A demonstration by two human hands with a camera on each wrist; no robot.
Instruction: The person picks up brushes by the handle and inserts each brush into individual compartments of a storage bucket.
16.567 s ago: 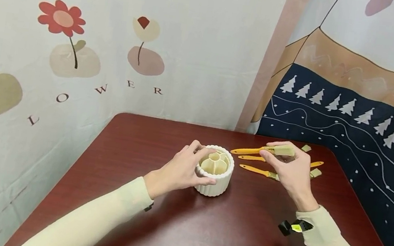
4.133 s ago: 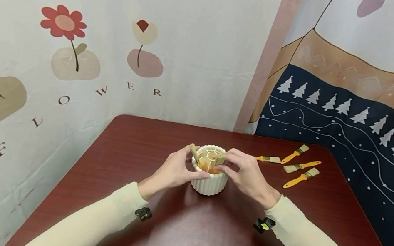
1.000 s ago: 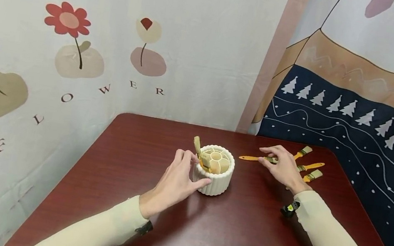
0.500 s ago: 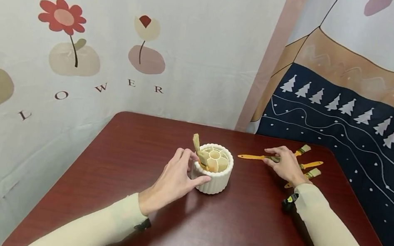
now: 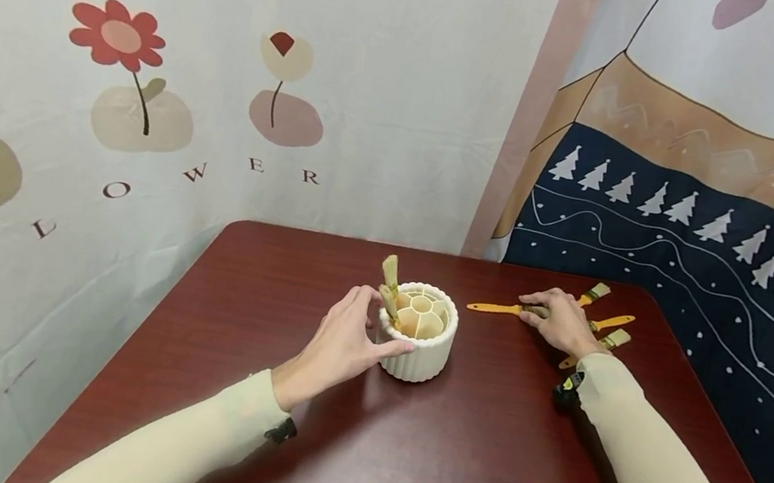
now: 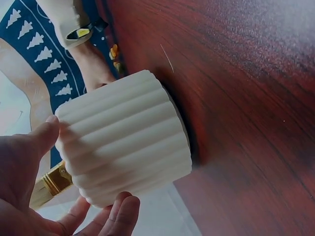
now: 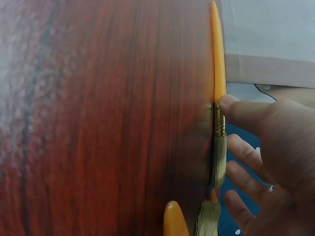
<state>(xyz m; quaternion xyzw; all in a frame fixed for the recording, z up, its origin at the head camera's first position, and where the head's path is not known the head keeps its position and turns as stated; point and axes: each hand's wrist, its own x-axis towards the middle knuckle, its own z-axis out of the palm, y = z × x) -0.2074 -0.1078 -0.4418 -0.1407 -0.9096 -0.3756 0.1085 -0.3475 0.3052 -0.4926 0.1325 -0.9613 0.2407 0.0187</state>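
Observation:
In the head view my left hand (image 5: 336, 342) holds a white fluted round holder (image 5: 415, 358) by its left side, thumb in front and fingers behind. The holder has a divided insert inside. Two paintbrushes stand in it at the left, bristles up; one brush (image 5: 389, 271) leans farther back, the other brush (image 5: 389, 301) nearer. In the left wrist view the holder's ribbed wall (image 6: 123, 137) sits between thumb and fingers. My right hand (image 5: 562, 320) is over a yellow-handled paintbrush (image 5: 492, 308) lying flat. The right thumb touches it near the metal ferrule (image 7: 219, 118); the fingers are spread along its bristles.
More paintbrushes lie at the back right: one brush (image 5: 597, 292) at the rear, another brush (image 5: 619, 320) with its handle pointing right, and a third brush (image 5: 614, 339) partly under the right wrist. The dark red table (image 5: 431, 454) meets patterned cloth at its back and right.
The holder's insert has turned clockwise, carrying its two brushes toward the back left. My right hand has come down onto the lying brush, which stays in place. The left hand keeps its hold.

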